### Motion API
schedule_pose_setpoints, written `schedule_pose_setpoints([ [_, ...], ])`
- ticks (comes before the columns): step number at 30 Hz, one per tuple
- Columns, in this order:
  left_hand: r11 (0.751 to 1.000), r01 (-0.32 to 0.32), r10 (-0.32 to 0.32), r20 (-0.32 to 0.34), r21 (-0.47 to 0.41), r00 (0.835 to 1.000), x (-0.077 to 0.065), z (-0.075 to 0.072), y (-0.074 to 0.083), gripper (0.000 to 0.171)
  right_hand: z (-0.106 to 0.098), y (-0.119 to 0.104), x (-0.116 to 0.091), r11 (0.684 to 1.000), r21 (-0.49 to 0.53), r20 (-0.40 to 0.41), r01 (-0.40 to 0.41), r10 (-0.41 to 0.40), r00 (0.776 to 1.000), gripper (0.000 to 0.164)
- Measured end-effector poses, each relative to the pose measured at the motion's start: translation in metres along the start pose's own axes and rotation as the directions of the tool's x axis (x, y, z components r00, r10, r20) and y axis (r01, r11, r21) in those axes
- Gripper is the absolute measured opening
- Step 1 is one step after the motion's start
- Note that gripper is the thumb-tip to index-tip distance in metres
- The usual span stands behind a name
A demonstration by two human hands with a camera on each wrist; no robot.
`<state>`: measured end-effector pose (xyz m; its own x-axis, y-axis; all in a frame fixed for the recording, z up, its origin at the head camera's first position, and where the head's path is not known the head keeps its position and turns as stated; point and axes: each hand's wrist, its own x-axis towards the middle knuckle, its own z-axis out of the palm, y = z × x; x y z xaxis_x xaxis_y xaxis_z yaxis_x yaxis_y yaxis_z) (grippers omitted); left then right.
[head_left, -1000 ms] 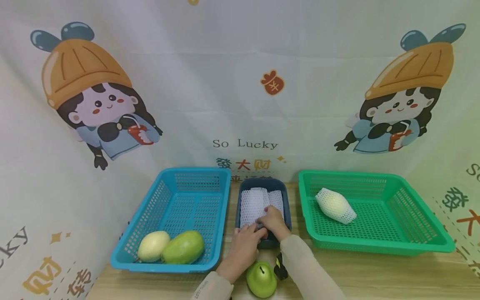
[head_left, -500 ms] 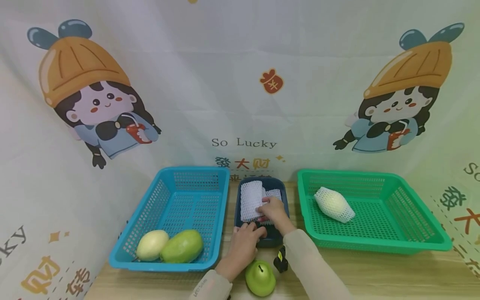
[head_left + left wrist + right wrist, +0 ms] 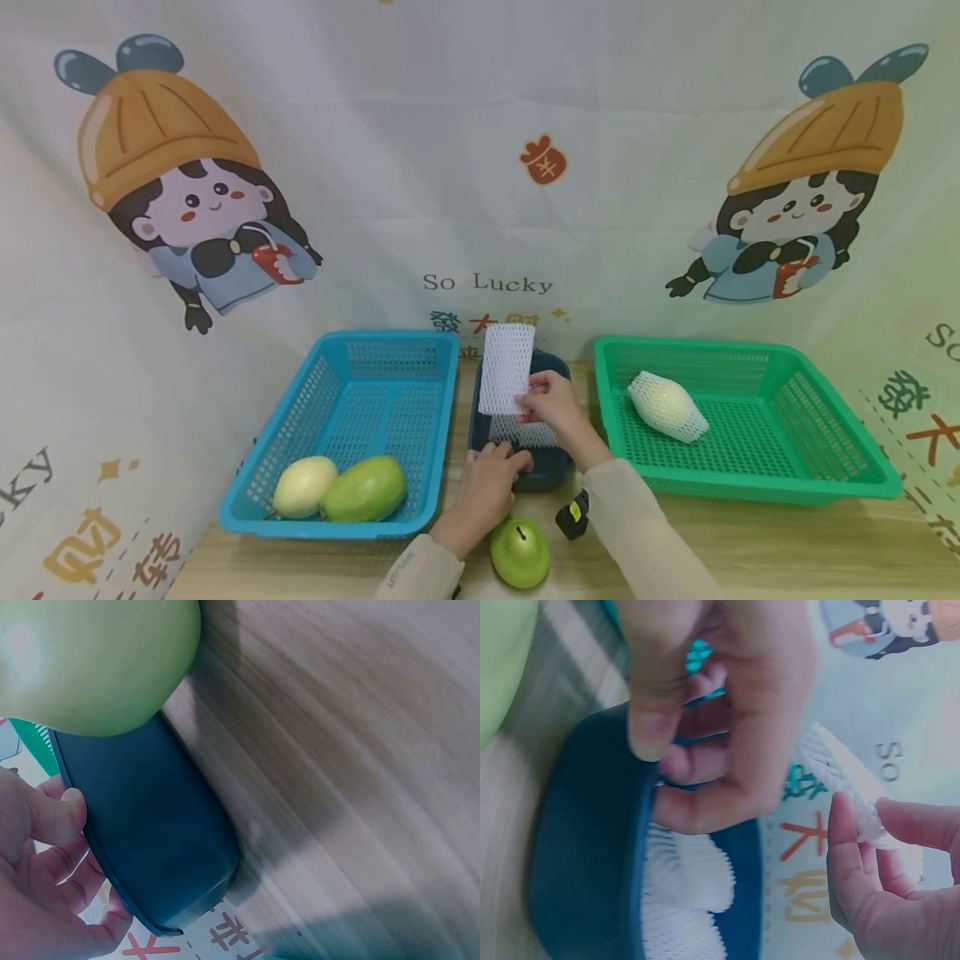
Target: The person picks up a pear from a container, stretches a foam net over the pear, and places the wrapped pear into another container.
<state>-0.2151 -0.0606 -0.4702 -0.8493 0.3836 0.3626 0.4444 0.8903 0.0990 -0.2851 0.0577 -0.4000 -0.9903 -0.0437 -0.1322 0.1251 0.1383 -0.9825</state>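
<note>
My right hand (image 3: 555, 408) pinches a white foam net sleeve (image 3: 506, 368) by its lower right edge, raised above a dark blue bin (image 3: 546, 477). The right wrist view shows the sleeve (image 3: 855, 787) between thumb and fingers of that hand (image 3: 900, 904). With thumb outside and fingers inside, my left hand (image 3: 486, 487) grips the near rim of the bin, clearest from the right wrist. More foam net sleeves (image 3: 686, 874) lie inside. A green pear (image 3: 520, 554) sits on the table in front of the bin, between my forearms.
To the left, a blue basket (image 3: 442, 450) holds a pale yellow fruit (image 3: 305, 487) and a green oblong fruit (image 3: 365, 490). A green basket (image 3: 787, 487) on the right contains a fruit in foam net (image 3: 667, 407). A printed cloth (image 3: 420, 167) hangs behind.
My right hand has picked one foam net sleeve out of the bin and lifted it up and away from me. The left hand stays at the bin's near rim.
</note>
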Motion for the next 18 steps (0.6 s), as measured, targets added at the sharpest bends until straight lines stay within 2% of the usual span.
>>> schedule_pose_setpoints([
  [10, 0.999, 0.010, -0.009, 0.030, -0.032, 1.000, 0.000, 0.000, -0.002, 0.036, -0.019, -0.015, -0.028, 0.998, 0.007, 0.024, 0.057, -0.057, 0.998, 0.031],
  [18, 0.999, 0.006, -0.005, 0.013, -0.050, 1.000, -0.001, 0.000, -0.003, 0.032, -0.037, -0.012, -0.052, 0.992, 0.020, 0.063, 0.125, -0.126, 0.990, 0.027],
])
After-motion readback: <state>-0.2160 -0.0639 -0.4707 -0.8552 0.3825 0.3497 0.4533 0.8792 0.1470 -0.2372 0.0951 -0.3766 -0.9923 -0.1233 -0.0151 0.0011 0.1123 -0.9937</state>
